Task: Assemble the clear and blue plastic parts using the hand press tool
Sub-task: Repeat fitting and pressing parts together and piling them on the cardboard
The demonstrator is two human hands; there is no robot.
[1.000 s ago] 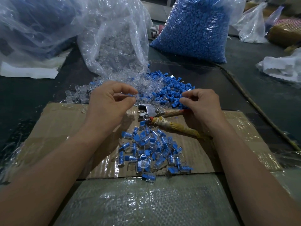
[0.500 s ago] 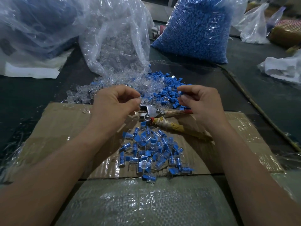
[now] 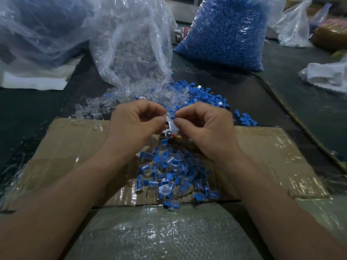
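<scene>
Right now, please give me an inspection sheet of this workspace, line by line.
Surface: taped cardboard on dark table.
Job's things: press tool, partly hidden; assembled pile on the cardboard.
Clutter: loose clear parts and loose blue parts spilled behind.
Hands: left hand pinches a clear part; right hand pinches a blue part.
Cables: one cord-like line at right, kind unclear.
Surroundings: clear bag, blue bag, more bags behind.

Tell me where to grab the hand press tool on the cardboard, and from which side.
Grip the hand press tool by its wrapped handles, coming from the right with the right hand. The metal head shows just left of its thumb. The handles seem to trail right beneath that hand, mostly hidden.
</scene>
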